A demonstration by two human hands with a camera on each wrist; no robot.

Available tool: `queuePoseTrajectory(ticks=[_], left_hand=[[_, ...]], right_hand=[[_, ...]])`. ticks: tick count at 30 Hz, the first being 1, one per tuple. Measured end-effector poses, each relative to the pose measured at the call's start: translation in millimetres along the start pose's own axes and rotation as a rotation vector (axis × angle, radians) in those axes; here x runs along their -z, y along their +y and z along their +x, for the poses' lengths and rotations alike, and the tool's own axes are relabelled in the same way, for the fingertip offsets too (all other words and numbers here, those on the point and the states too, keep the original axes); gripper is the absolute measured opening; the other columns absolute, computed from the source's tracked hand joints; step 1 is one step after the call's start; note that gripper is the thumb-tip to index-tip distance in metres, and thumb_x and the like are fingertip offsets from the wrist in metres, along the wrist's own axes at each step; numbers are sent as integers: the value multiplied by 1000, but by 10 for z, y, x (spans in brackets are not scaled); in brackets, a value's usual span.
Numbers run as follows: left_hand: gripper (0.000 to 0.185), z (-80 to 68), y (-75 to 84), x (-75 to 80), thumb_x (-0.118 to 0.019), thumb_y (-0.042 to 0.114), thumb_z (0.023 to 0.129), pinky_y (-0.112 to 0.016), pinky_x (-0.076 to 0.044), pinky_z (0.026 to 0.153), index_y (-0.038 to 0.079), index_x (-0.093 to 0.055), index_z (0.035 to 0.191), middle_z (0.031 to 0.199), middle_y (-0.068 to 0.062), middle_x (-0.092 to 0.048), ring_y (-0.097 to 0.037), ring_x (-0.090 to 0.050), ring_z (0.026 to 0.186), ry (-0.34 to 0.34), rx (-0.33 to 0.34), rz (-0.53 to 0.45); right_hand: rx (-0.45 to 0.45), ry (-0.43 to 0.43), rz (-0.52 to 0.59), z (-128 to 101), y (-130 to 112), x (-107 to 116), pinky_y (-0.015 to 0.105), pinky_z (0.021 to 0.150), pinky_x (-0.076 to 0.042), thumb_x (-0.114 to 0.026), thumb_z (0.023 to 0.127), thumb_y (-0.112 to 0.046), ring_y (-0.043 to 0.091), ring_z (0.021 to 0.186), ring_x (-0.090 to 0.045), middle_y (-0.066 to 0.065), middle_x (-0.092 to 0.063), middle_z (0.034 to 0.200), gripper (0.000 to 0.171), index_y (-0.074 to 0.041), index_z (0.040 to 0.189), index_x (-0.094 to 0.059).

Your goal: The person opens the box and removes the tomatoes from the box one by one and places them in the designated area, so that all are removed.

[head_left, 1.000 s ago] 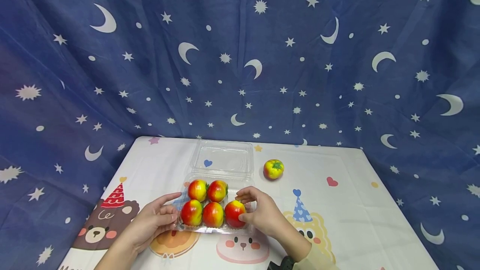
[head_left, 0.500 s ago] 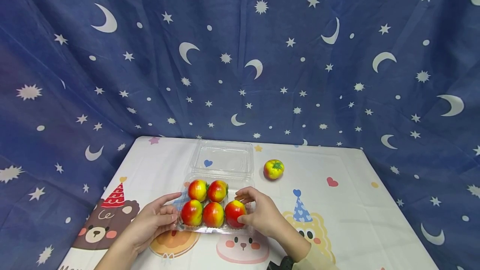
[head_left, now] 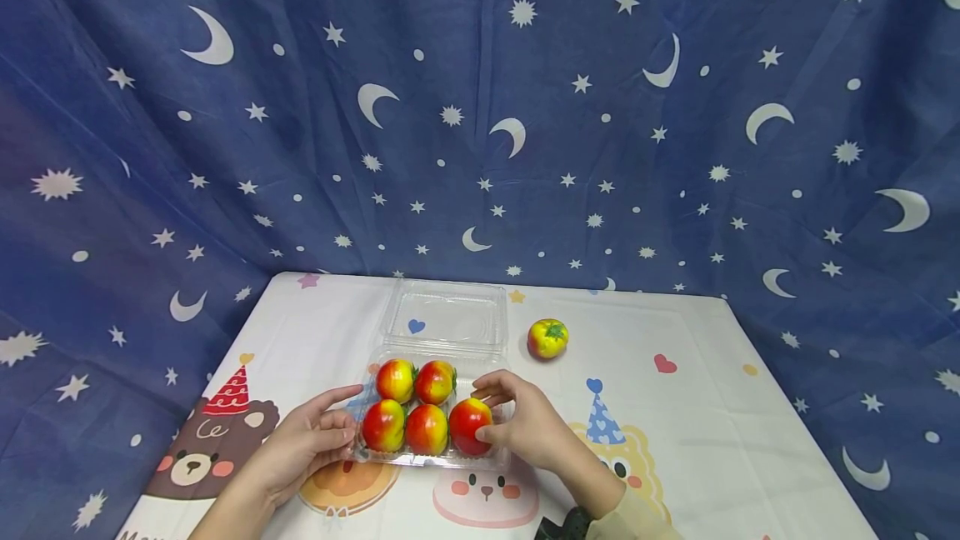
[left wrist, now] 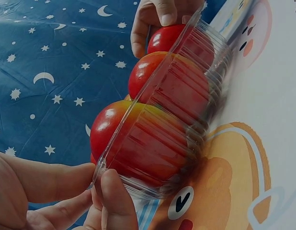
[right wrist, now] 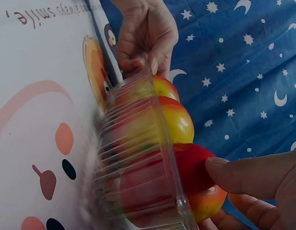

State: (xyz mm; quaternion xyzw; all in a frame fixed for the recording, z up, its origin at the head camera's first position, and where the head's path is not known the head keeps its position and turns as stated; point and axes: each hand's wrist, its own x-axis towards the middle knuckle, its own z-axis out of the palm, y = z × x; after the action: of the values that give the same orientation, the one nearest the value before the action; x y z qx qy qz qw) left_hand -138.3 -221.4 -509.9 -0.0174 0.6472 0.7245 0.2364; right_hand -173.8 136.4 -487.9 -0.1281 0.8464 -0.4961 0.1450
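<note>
A clear plastic clamshell box [head_left: 420, 461] lies with its lid [head_left: 450, 315] folded back. Several glossy red-and-yellow fruits sit inside, two in the back row and three in front. My left hand [head_left: 303, 440] pinches the box's left rim between thumb and fingers, as the left wrist view shows. At the front right corner, my right hand [head_left: 525, 423] holds the rightmost fruit [head_left: 468, 427], its thumb [right wrist: 244, 175] against the red skin and fingers curled round the far side. That fruit stands within the box wall. Some of my right fingertips are hidden behind it.
One more fruit [head_left: 547, 338], yellow with a green leafy top, lies on the table to the right of the lid. The white tablecloth [head_left: 712, 440] carries cartoon prints. A blue curtain [head_left: 480, 107] with moons and stars hangs behind the table's back edge.
</note>
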Motion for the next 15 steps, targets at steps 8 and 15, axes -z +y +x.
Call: queuePoseTrajectory(ticks=[8,15], left_hand=[[83,3,1,-5,-68,6,101,-26,-63,85,2,-21,169,94,3,-66,-14,-66,82,7,8,-5],[82,10,-6,-5,-67,5,102,-26,-63,85,2,-21,169,94,3,-66,-14,-66,83,5,3,-1]], right_hand=[[26,-5,77,7,51,25,53,103,-60,-87,85,-10,24,115,-65,0,-72,124,56,-11,137,-65],[18,10,127,5,56,47,45,101,-59,-87,86,-10,24,114,-66,2,-74,127,57,-10,138,-65]])
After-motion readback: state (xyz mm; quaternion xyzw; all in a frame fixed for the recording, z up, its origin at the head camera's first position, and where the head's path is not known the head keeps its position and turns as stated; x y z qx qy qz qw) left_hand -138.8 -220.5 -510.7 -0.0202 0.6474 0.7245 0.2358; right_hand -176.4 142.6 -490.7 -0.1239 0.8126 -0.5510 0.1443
